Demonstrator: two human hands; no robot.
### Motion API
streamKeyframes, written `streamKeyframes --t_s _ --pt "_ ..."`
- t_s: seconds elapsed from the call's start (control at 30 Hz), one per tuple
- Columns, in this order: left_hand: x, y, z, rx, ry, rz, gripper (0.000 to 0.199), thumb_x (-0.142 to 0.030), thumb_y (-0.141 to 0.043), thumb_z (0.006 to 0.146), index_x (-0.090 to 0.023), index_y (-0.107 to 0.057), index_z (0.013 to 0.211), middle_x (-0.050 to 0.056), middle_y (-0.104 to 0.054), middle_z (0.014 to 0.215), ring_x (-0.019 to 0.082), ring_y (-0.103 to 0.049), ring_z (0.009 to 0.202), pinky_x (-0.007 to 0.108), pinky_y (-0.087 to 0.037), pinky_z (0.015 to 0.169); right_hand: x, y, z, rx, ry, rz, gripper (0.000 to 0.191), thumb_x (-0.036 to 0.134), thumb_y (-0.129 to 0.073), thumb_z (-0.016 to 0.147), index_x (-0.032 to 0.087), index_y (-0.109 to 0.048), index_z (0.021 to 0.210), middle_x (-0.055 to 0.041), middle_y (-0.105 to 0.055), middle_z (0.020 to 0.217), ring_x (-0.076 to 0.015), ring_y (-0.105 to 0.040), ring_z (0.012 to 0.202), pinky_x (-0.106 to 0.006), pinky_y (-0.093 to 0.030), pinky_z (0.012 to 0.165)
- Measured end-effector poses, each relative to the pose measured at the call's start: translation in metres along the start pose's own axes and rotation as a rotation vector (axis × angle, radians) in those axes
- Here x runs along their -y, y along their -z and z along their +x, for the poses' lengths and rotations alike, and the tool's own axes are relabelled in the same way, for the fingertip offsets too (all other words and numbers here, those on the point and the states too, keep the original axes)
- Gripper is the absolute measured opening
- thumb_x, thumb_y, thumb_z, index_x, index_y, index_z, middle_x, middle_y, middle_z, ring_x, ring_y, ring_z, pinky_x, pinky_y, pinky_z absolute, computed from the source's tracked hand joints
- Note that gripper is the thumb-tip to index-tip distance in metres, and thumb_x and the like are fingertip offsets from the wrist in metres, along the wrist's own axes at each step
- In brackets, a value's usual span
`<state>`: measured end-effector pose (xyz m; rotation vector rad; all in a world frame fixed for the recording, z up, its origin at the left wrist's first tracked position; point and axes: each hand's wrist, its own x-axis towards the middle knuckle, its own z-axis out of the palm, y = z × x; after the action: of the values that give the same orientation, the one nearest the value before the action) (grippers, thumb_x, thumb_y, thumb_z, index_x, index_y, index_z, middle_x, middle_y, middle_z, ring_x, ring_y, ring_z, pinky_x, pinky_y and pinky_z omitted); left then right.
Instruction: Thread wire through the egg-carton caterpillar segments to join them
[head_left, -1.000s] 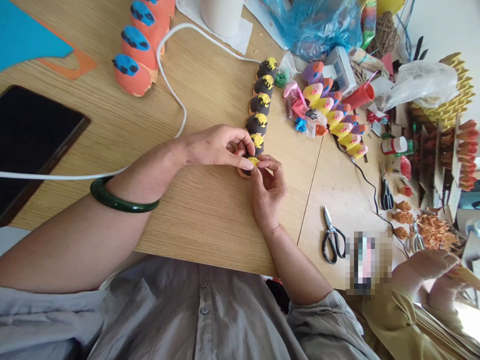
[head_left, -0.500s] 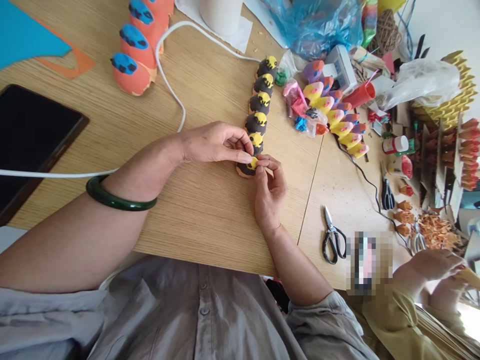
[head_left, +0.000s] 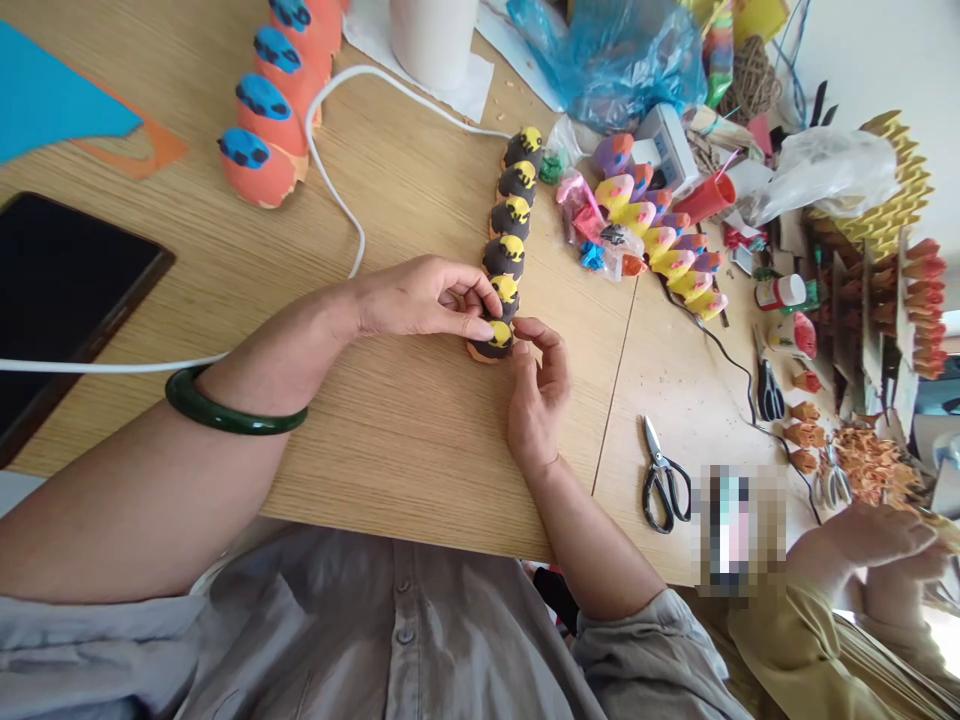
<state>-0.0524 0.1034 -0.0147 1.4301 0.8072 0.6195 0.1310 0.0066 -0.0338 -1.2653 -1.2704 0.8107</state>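
Small rounded pieces with black coats and yellow tops stand in a line on the wooden table; their undersides look orange-tan. The nearest black-and-yellow piece [head_left: 491, 346] lies between my two hands. My left hand [head_left: 439, 298], a green bangle on its wrist, is closed, its thumb pressed on the yellow top of this piece and its fingers bent beside the one behind. My right hand [head_left: 541, 385] is at the piece's right side, thumb and forefinger curled but a little apart, with nothing visible between them.
Larger orange pieces with blue tops [head_left: 259, 170] stand at the upper left, near a dark tablet [head_left: 67, 300]. A white cable [head_left: 330, 175] loops across the table. To the right lie black-handled scissors [head_left: 660, 480] and yellow-and-pink pieces [head_left: 660, 240]. Another person's hands [head_left: 874, 535] are at far right.
My right thumb and forefinger have parted and drawn slightly off the nearest piece, showing more of it. My left hand stays on it. The whole view has shifted slightly.
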Motion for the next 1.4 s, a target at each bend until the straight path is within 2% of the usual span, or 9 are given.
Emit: streamKeyframes --t_s 0.17,0.63,0.73,0.8,0.83,0.93,1.0,1.13,1.4 --pt "0.002 -0.003 -0.001 0.003 0.005 0.0 0.046 -0.029 -0.096 0.057 -0.02 -0.072 0.094 -0.005 -0.054 0.072 0.012 -0.052 0.064 0.024 -0.04 0.061 -0.004 0.001 0.001 -0.026 -0.025 0.073 0.014 0.033 -0.063 0.1 0.024 -0.068 0.11 -0.0042 -0.073 0.111 -0.0166 -0.07 0.101 -0.033 -0.061 0.089" --pt "-0.001 -0.005 -0.003 -0.093 -0.062 0.072 0.041 -0.033 -0.093 0.067 -0.021 -0.081 0.104 -0.008 -0.047 0.063 0.01 -0.045 0.058 0.022 -0.036 0.058 -0.01 0.007 0.002 -0.017 -0.02 0.07 0.018 0.034 -0.061 0.101 0.022 -0.067 0.113 -0.0082 -0.075 0.116 -0.0194 -0.074 0.109 -0.038 -0.063 0.098" --pt "-0.01 -0.014 -0.005 -0.223 -0.062 -0.128 0.039 -0.042 -0.092 0.075 -0.02 -0.082 0.105 -0.006 -0.047 0.063 0.009 -0.039 0.055 0.022 -0.031 0.052 -0.011 0.007 0.002 -0.06 0.031 0.044 0.017 0.033 -0.06 0.102 0.023 -0.068 0.113 -0.0087 -0.073 0.118 -0.02 -0.071 0.116 -0.038 -0.062 0.098" --pt "-0.02 -0.025 -0.006 -0.321 -0.092 -0.473 0.039 -0.053 -0.084 0.083 -0.017 -0.081 0.1 -0.005 -0.047 0.063 0.007 -0.031 0.05 0.021 -0.028 0.046 -0.01 0.009 0.003 -0.102 0.077 -0.001 0.016 0.03 -0.059 0.103 0.023 -0.069 0.113 -0.0088 -0.072 0.118 -0.02 -0.069 0.117 -0.038 -0.062 0.096" --pt "-0.024 -0.031 -0.007 -0.331 -0.095 -0.64 0.042 -0.056 -0.082 0.084 -0.016 -0.08 0.099 -0.004 -0.051 0.067 0.007 -0.034 0.051 0.02 -0.034 0.047 -0.009 0.01 0.003 -0.117 0.113 -0.031 0.016 0.028 -0.058 0.103 0.024 -0.069 0.114 -0.0087 -0.072 0.118 -0.0202 -0.069 0.117 -0.039 -0.062 0.095" --pt "-0.036 -0.048 -0.009 -0.321 -0.017 -0.907 0.046 -0.058 -0.075 0.091 -0.016 -0.078 0.11 0.006 -0.072 0.091 0.013 -0.065 0.077 0.024 -0.059 0.074 -0.005 0.015 0.005 -0.121 0.303 -0.152 0.019 0.022 -0.057 0.103 0.027 -0.068 0.117 -0.0081 -0.072 0.118 -0.0224 -0.068 0.116 -0.046 -0.059 0.099" --pt "-0.039 -0.056 -0.011 -0.29 0.0 -0.964 0.05 -0.061 -0.067 0.097 -0.016 -0.076 0.116 0.011 -0.077 0.108 0.02 -0.072 0.105 0.03 -0.061 0.095 -0.002 0.019 0.007 -0.11 0.422 -0.253 0.025 0.019 -0.057 0.102 0.029 -0.067 0.123 -0.0081 -0.071 0.121 -0.0246 -0.068 0.118 -0.051 -0.057 0.103" --pt "-0.04 -0.065 -0.016 -0.196 -0.004 -0.965 0.055 -0.064 -0.062 0.098 -0.018 -0.074 0.126 0.013 -0.076 0.129 0.026 -0.063 0.138 0.036 -0.052 0.116 0.004 0.024 0.007 -0.079 0.552 -0.41 0.041 0.018 -0.062 0.098 0.035 -0.064 0.135 -0.0073 -0.068 0.133 -0.0279 -0.065 0.126 -0.055 -0.055 0.107" --pt "-0.041 -0.074 -0.022 -0.099 -0.081 -0.895 0.062 -0.073 -0.059 0.097 -0.025 -0.074 0.133 0.009 -0.072 0.142 0.03 -0.055 0.147 0.044 -0.045 0.124 0.01 0.02 0.004 -0.079 0.687 -0.588 0.025 0.032 -0.075 0.094 0.034 -0.068 0.118 -0.0074 -0.064 0.14 -0.0307 -0.063 0.131 -0.06 -0.053 0.113"
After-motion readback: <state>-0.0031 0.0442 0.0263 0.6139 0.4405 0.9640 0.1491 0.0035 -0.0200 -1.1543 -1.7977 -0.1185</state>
